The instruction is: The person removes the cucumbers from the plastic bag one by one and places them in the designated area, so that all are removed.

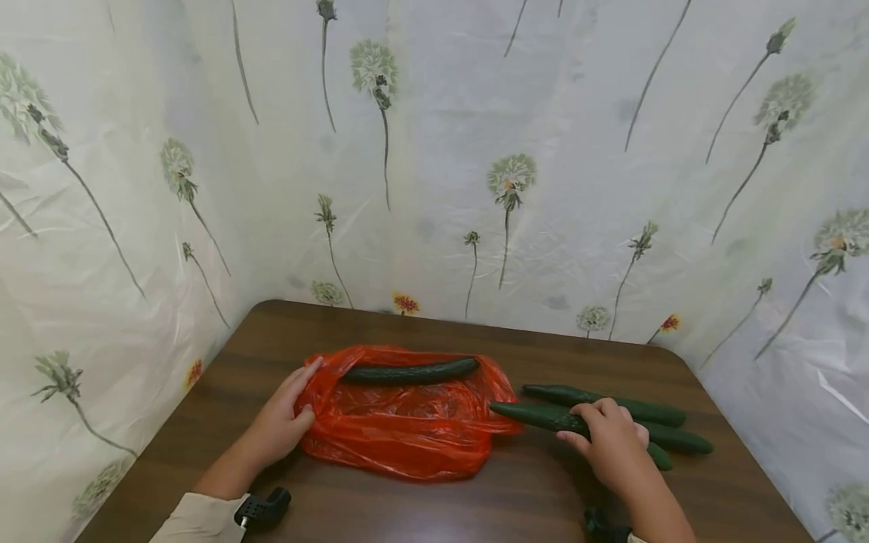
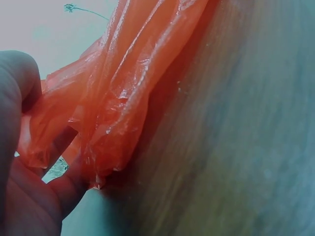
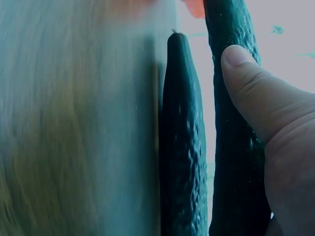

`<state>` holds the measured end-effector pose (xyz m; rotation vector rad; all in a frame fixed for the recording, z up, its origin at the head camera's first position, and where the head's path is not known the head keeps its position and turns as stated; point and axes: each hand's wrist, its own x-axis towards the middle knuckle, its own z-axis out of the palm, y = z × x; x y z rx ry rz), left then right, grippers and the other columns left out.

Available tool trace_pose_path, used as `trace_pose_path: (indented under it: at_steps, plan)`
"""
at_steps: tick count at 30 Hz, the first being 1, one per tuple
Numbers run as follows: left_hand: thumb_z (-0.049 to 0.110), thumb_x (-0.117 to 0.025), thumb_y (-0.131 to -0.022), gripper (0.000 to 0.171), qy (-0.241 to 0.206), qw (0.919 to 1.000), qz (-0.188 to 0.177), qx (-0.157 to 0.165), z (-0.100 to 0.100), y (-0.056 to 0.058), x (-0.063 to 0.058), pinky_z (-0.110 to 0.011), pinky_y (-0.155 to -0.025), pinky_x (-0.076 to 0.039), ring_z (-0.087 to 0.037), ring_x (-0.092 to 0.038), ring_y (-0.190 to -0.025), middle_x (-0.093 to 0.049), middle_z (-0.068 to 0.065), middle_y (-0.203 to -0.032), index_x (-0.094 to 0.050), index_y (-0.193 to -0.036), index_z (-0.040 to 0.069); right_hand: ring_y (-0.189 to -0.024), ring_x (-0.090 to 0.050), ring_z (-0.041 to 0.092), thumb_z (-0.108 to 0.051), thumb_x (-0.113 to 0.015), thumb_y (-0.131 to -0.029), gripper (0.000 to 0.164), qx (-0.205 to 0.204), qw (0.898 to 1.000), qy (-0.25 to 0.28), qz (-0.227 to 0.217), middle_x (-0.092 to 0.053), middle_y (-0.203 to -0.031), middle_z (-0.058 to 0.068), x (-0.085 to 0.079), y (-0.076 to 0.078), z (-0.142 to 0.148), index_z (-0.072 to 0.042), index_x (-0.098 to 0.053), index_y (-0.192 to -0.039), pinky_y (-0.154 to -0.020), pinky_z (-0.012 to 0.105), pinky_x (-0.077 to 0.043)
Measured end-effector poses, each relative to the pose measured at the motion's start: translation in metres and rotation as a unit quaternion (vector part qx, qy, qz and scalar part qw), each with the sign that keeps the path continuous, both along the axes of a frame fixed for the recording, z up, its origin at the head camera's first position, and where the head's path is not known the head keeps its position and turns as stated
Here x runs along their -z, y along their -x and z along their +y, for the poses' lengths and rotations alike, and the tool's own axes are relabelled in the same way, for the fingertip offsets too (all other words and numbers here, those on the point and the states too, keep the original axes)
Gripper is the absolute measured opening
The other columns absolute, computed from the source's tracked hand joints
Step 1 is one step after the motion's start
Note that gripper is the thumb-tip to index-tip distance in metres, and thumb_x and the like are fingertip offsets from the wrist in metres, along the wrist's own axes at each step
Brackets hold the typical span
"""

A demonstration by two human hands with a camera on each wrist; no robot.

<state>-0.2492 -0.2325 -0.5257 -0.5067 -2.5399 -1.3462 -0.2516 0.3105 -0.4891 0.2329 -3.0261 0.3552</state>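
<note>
Held cucumber (image 1: 536, 415): was hidden partway under the right hand (image 1: 612, 446) at four o'clock; was cut off at one and five in the right wrist view.
Left hand (image 1: 281, 424): had fingers partly hidden behind the red bag (image 1: 400, 449), left wrist view.
Tabletop (image 3: 83, 128): was blurred toward nine, right wrist view.

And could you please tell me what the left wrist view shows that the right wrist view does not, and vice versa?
Only the left wrist view shows the left hand, holding the red bag. Only the right wrist view shows the right hand, gripping a cucumber beside a second cucumber. Both show the wooden table, the pale backdrop and the red bag, though the right wrist view catches just a bit of it.
</note>
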Motion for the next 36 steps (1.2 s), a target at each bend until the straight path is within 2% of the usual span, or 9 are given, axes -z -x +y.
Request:
trace_pose_path:
  at_steps: [7, 18, 25, 29, 36]
  plan:
    - [-0.009, -0.055, -0.091, 0.084, 0.001, 0.9998, -0.016, 0.008, -0.002, 0.0, -0.001, -0.066, -0.116, -0.034, -0.047, -0.029, -0.153, -0.035, -0.017, -0.164, -0.03, -0.167, 0.018, -0.104, -0.051, 0.034, -0.055, -0.072, -0.092, 0.059, 0.011, 1.0, -0.012, -0.006, -0.057, -0.124, 0.015, 0.005, 0.002, 0.015, -0.013, -0.067, -0.134, -0.077, 0.055, -0.037]
    - [-0.009, -0.053, -0.092, 0.083, 0.0, 0.9999, -0.015, 0.005, -0.001, -0.002, -0.003, -0.066, -0.115, -0.034, -0.045, -0.03, -0.152, -0.034, -0.017, -0.165, -0.029, -0.167, 0.016, -0.1, -0.051, 0.034, -0.057, -0.072, -0.092, 0.061, 0.027, 1.0, -0.007, 0.0, -0.057, -0.122, 0.016, 0.013, -0.002, 0.038, -0.012, -0.067, -0.133, -0.074, 0.051, -0.035]
    - [-0.009, -0.053, -0.092, 0.083, 0.002, 0.9998, -0.018, 0.005, 0.0, -0.001, -0.003, -0.062, -0.115, -0.037, -0.04, -0.034, -0.151, -0.035, -0.014, -0.165, -0.029, -0.167, 0.017, -0.105, -0.052, 0.038, -0.065, -0.068, -0.091, 0.067, 0.036, 0.999, 0.002, -0.033, -0.057, -0.126, 0.019, 0.014, -0.001, 0.046, -0.014, -0.065, -0.134, -0.074, 0.055, -0.037]
    - [-0.009, -0.054, -0.092, 0.084, 0.007, 0.9998, -0.016, 0.005, 0.0, 0.0, -0.004, -0.06, -0.114, -0.039, -0.037, -0.037, -0.15, -0.036, -0.013, -0.164, -0.029, -0.167, 0.018, -0.105, -0.052, 0.039, -0.067, -0.068, -0.09, 0.068, 0.038, 0.998, 0.006, -0.042, -0.057, -0.128, 0.02, 0.016, -0.002, 0.05, -0.015, -0.065, -0.134, -0.073, 0.053, -0.036]
    - [-0.009, -0.053, -0.092, 0.083, 0.003, 0.9998, -0.019, 0.006, -0.002, -0.003, -0.003, -0.066, -0.115, -0.036, -0.043, -0.032, -0.152, -0.034, -0.014, -0.165, -0.029, -0.167, 0.018, -0.1, -0.051, 0.035, -0.061, -0.073, -0.089, 0.062, 0.038, 0.999, 0.005, -0.013, -0.057, -0.124, 0.019, 0.021, -0.003, 0.055, -0.016, -0.067, -0.131, -0.073, 0.05, -0.032]
